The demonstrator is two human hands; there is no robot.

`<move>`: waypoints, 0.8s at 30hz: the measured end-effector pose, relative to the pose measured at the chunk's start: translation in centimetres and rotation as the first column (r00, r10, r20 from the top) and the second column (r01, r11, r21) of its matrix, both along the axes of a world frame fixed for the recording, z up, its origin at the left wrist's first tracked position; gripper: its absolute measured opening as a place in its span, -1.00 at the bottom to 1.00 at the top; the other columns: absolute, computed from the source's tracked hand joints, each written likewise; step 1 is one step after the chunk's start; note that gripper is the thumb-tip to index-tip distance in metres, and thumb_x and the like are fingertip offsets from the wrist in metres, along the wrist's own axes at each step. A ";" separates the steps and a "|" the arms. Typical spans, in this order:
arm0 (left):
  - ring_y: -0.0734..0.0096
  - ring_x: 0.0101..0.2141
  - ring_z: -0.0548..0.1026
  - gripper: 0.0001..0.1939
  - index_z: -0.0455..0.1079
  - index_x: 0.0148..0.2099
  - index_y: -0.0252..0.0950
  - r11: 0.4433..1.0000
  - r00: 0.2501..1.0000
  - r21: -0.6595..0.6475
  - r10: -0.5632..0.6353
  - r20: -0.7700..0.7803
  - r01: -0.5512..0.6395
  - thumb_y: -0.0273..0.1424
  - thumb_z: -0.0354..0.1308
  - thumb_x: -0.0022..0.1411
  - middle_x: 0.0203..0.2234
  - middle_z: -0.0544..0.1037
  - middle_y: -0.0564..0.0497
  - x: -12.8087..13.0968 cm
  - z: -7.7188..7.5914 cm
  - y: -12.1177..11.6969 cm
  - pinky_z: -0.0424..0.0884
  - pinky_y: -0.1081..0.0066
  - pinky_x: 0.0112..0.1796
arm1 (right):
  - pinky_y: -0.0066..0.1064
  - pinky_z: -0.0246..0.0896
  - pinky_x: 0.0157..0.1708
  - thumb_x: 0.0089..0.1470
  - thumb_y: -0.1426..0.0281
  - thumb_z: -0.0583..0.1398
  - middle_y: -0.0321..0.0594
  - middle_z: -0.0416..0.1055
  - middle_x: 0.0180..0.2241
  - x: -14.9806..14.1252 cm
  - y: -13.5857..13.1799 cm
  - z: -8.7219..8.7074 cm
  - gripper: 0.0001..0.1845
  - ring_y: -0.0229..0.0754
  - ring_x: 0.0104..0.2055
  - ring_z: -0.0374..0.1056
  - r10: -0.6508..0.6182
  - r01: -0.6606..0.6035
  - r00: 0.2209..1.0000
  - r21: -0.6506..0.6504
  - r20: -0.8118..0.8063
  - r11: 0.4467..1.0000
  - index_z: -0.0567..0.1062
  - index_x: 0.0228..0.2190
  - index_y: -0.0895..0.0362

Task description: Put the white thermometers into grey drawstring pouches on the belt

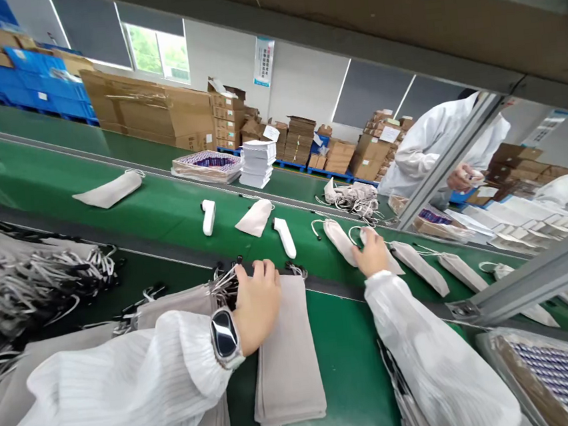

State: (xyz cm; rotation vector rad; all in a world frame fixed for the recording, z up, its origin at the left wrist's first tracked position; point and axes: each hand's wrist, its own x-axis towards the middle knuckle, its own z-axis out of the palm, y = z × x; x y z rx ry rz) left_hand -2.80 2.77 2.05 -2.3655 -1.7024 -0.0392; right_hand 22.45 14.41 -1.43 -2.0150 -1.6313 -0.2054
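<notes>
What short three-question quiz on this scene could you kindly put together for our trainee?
1. True or false: the watch is worn on the right wrist.
2. Choose one. The right hand is at:
A) the stack of white booklets
B) a drawstring pouch on the green belt
C) a cardboard box
3. What lies on the belt between one white device and a second white device to its right?

Key:
1. False; it is on the wrist of the left hand.
2. B
3. A pale pouch.
</notes>
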 end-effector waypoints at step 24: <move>0.22 -0.28 0.29 -0.92 0.26 -0.30 -0.38 0.957 0.947 -0.117 -0.238 0.215 0.267 -0.48 0.06 0.10 -0.37 0.33 -0.10 -1.6 -0.6 3.4 0.25 0.32 -0.29 | -0.11 0.01 -0.07 -0.44 0.43 0.28 -0.09 0.30 -0.18 -10.5 5.5 -1.1 -0.33 0.05 -0.05 0.17 0.122 -0.328 0.698 -0.164 -0.706 0.930 0.27 -0.16 0.09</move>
